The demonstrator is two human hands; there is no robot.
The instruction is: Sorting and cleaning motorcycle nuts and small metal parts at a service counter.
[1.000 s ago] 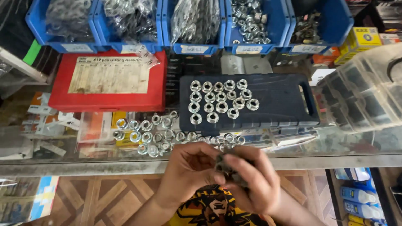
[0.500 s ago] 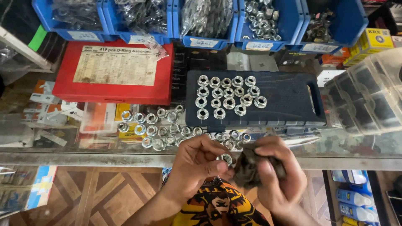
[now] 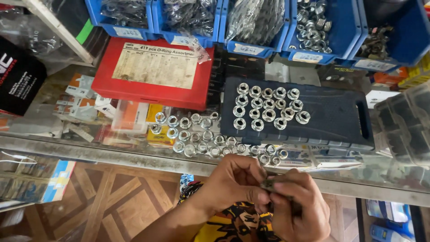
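My left hand and my right hand meet just in front of the glass counter's front edge. Both pinch one small dark metal part between their fingertips; its shape is mostly hidden by the fingers. Just beyond the hands, several shiny flanged nuts lie loose on the glass. More such nuts stand in rows on a dark blue plastic case.
A red flat assortment box lies at the left of the counter. Blue bins with nuts and bagged hardware line the back. A clear plastic organiser sits at right, a black box at far left.
The view has shifted, with the counter now higher in frame. My hands have drawn closer together over the small part, just right of centre.
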